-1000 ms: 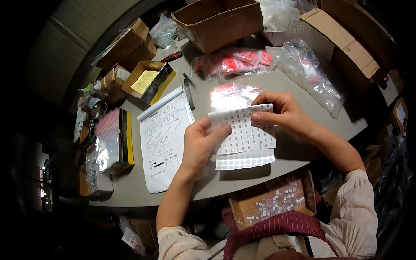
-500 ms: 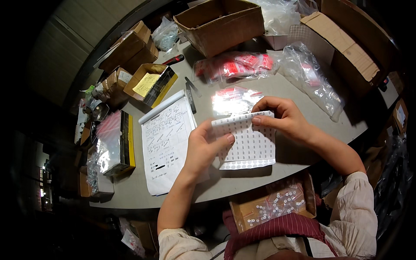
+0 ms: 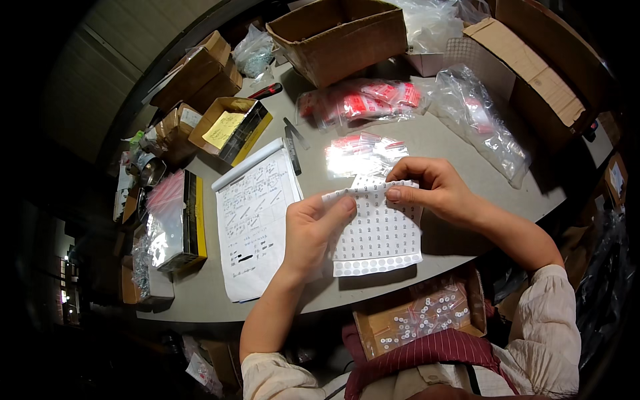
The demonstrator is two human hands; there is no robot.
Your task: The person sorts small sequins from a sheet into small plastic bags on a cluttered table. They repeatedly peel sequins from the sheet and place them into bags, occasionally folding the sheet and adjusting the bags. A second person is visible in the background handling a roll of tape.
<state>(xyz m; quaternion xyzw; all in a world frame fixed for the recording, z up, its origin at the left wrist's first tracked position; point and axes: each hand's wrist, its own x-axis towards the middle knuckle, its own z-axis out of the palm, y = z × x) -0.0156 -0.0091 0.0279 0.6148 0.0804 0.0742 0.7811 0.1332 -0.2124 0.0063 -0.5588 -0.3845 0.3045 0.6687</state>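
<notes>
grey table [image 3: 467, 167] is carrying everything, curving off toward the dark rim. one large open cardboard box [image 3: 340, 37] is sitting at the far edge, with three smaller cartons to its left; a long flat carton [image 3: 527, 73] is lying on the right.

one lined paper pad [image 3: 257, 220] covered in handwriting is lying left of my hands, one dark pen [image 3: 292, 150] just beside its top corner.

two clear bags of red-and-white packets [image 3: 363, 103] are resting beyond my hands, the nearer one glaring in the light.

one small cardboard box [image 3: 420, 317] is sitting in my lap below the table edge, holding many little packets, too small to count.

i am holding one white sheet of round stickers [image 3: 380, 230] over the near table edge. my left hand [image 3: 313, 233] is pinching the sheet's top left edge between thumb and forefinger; my right hand [image 3: 433, 190] is pinching the top right, curling it back.

progress, as i judge it: most rows are looking full, so little peeling seems done and nearly the whole sheet is remaining.
</notes>
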